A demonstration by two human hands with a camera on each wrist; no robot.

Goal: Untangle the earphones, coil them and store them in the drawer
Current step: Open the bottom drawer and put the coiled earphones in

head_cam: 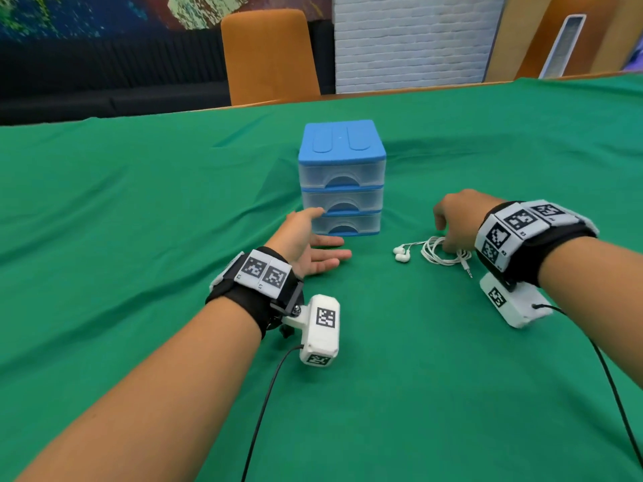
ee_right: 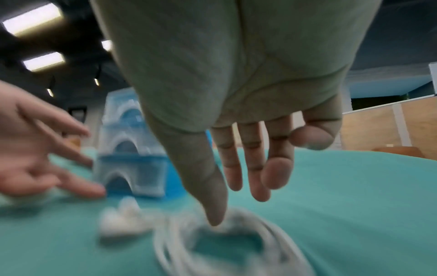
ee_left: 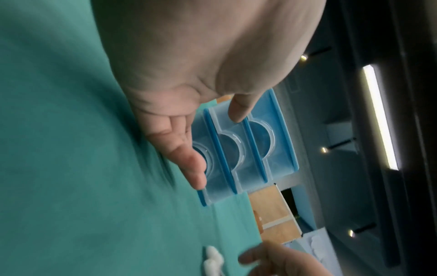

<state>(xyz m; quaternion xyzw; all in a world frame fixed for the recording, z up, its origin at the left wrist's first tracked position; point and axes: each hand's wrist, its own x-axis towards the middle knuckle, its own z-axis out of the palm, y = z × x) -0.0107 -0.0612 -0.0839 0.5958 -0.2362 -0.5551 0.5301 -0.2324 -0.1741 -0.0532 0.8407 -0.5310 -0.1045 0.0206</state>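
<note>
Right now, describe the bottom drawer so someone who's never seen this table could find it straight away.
On the green tablecloth stands a small blue-topped drawer unit with three clear drawers stacked up. The bottom drawer is the lowest of the three, closed, nearest the cloth. The left hand lies open just in front of it, and the coiled white earphones lie to its right.

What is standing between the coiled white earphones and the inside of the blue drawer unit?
The drawers themselves: all three translucent fronts of the blue plastic drawer unit are closed. The coiled white earphones lie on the green cloth.

Orange chair [head_cam: 269, 53], white brick wall [head_cam: 414, 40]
</note>
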